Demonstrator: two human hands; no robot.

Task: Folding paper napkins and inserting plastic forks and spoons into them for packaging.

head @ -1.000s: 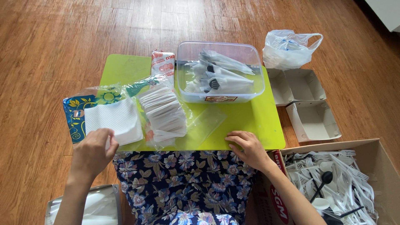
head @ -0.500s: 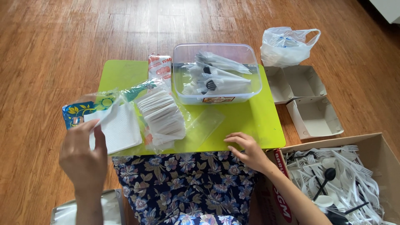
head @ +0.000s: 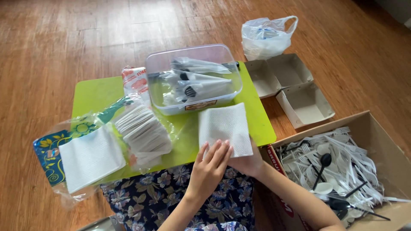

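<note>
A single white paper napkin lies flat on the lime-green table, just in front of a clear plastic tub. My left hand rests with its fingers flat on the napkin's near edge. My right hand is at the napkin's near right corner, partly hidden under the paper and behind the left hand, and seems to pinch that corner. The tub holds several wrapped cutlery packs.
A loose stack of napkins and an open colourful napkin pack lie at the left. A red-and-white packet stands beside the tub. On the floor are a white plastic bag, empty cardboard trays and a box of plastic cutlery.
My left hand left the napkin pack at the left, lifted a napkin and carried it right. The napkin now lies before the tub, with both hands on it.
</note>
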